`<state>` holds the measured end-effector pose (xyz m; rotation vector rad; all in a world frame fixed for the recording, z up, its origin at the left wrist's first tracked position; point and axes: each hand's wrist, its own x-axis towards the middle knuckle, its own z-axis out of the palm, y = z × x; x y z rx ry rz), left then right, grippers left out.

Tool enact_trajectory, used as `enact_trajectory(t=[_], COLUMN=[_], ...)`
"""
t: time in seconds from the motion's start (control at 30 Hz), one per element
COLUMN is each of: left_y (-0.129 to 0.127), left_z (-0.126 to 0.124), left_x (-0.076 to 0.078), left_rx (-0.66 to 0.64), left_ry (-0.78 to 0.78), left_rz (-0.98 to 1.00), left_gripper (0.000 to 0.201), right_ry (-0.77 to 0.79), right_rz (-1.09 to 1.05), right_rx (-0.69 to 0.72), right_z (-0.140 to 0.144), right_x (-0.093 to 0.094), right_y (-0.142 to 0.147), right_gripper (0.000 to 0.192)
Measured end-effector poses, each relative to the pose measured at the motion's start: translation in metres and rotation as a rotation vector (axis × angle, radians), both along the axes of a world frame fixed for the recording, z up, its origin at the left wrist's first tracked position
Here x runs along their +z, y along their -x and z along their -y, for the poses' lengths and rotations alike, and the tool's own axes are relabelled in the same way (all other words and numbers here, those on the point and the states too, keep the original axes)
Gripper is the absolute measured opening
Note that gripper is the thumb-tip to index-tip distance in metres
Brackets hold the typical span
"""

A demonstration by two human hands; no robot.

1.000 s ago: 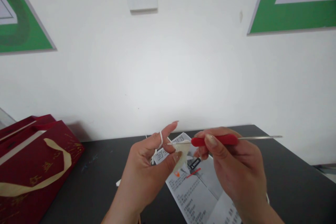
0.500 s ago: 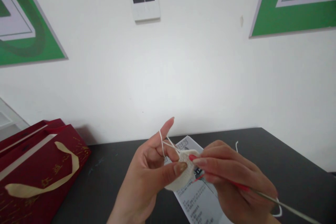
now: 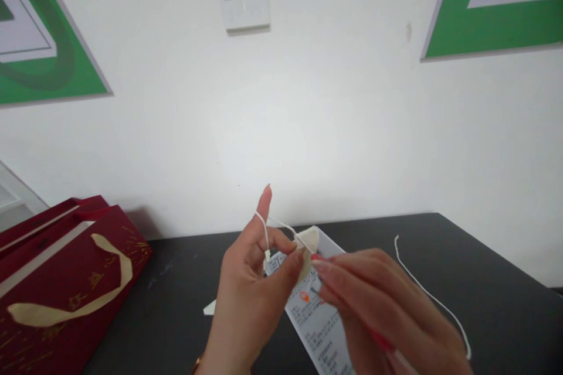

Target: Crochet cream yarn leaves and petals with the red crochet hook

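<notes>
Cream crochet piece [image 3: 309, 246] held above dark table [image 3: 484, 281], pinched by left hand [image 3: 250, 281] between thumb and middle finger; forefinger upright, yarn [image 3: 281, 225] stretched from it rightward to piece. Right hand [image 3: 378, 310] just right of piece, fingertips touching it, clamped on red-handled hook [image 3: 382, 341]; hook shaft runs down-right, tip hidden. Printed sheet [image 3: 316, 322] lies beneath hands.

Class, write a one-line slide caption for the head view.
Left hand pinches cream crochet piece, yarn over forefinger; right hand holds red-handled hook above black table.
</notes>
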<state>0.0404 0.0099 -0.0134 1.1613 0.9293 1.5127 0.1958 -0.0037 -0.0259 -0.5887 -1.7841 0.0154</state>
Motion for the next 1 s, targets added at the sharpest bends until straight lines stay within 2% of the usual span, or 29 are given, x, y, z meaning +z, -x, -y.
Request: enact_trajectory(t=[0.07,0.1,0.17,0.3,0.37,0.47,0.63,0.83,1.0], left_y=[0.006,0.009,0.015,0.024,0.026,0.029,0.033,0.033,0.031], left_z=[0.0,0.0,-0.001,-0.006,-0.007,-0.006,-0.005,-0.007,-0.009], left_x=[0.001,0.002,0.004,0.008,0.009,0.008,0.007,0.007,0.0], left_rx=[-0.176,-0.251,-0.356,-0.477,-0.526,-0.563,-0.623,-0.725,-0.814], left_ry=[0.084,0.119,0.171,0.227,0.224,0.209,0.19,0.173,0.132], left_rz=[0.159,0.21,0.252,0.285,0.296,0.282,0.224,0.237,0.283], left_gripper=[0.062,0.073,0.082,0.081,0.078,0.075,0.076,0.074,0.074], right_ry=[-0.174,-0.217,-0.213,0.126,0.278,0.37,0.407,0.427,0.478], right_rz=[0.189,0.219,0.108,-0.236,-0.34,-0.398,-0.391,-0.434,-0.421], right_rx=[-0.04,-0.026,0.082,0.413,0.511,0.605,0.588,0.603,0.634], right_z=[0.0,-0.003,-0.011,-0.024,-0.026,-0.026,-0.025,-0.026,-0.028], right_x=[-0.001,-0.002,-0.003,-0.007,-0.007,-0.005,0.003,0.008,0.008], right_y=[0.0,-0.001,-0.002,0.0,0.0,-0.004,-0.017,-0.029,-0.034], right_gripper=[0.042,0.042,0.04,0.029,0.022,0.016,0.012,0.012,0.015])
